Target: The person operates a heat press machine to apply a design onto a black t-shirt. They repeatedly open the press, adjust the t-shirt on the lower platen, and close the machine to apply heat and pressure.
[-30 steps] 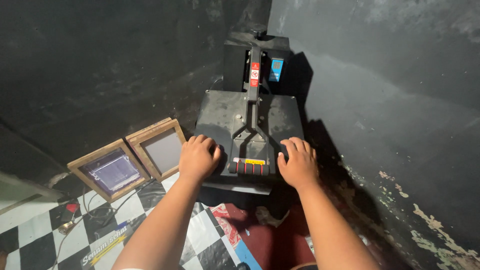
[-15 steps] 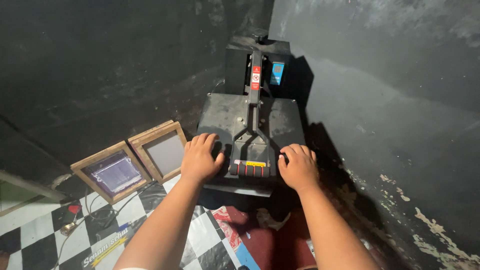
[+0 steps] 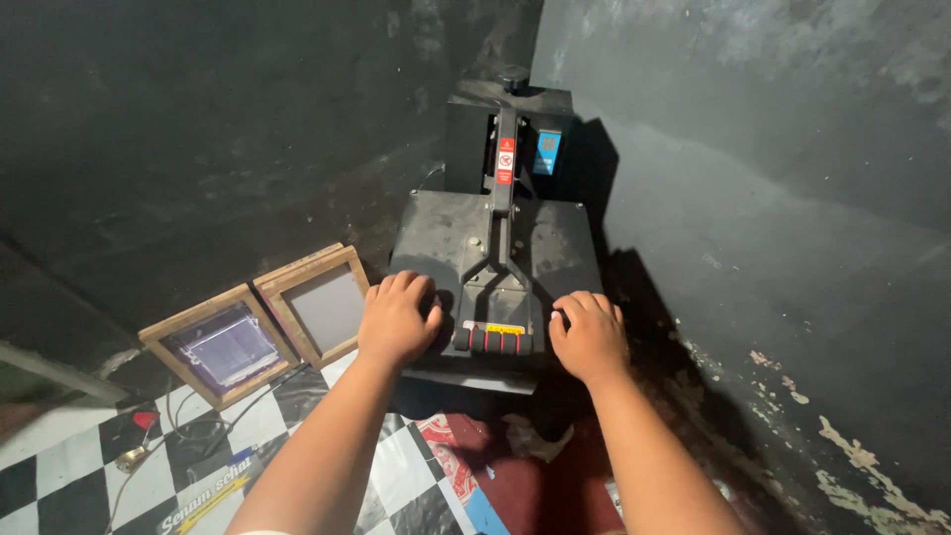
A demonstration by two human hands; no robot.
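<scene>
Resting flat, the fingers (image 3: 408, 289) of the left hand (image 3: 396, 319) lie loosely spread and slightly curled on the near left part of the heat press's top plate (image 3: 436, 233), gripping nothing. The fingers (image 3: 592, 305) of the right hand (image 3: 591, 337) lie the same way on the near right part of that plate, also holding nothing. Between the two hands sits the press handle (image 3: 494, 340), a short bar with black ribbed grips and a yellow label just above it; neither hand closes around it, though the left thumb lies just beside its left end.

From the handle a dark lever arm (image 3: 503, 213) runs up the middle of the plate to the black housing (image 3: 505, 134) at the back, which carries a red sticker and a small blue panel. The heat press (image 3: 495, 258) stands in the corner of two dark, scuffed walls (image 3: 753, 198), with paint flaking low on the right one.

Left of the press, two wooden screen frames (image 3: 260, 322) lean against the left wall, touching each other; the nearer one holds a purplish mesh. Below them is a black and white checkered sheet (image 3: 59, 466) with a thin cable and a small red part lying on it. Near the forearms, below the press, red and blue printed material (image 3: 466, 466) lies on the floor.
</scene>
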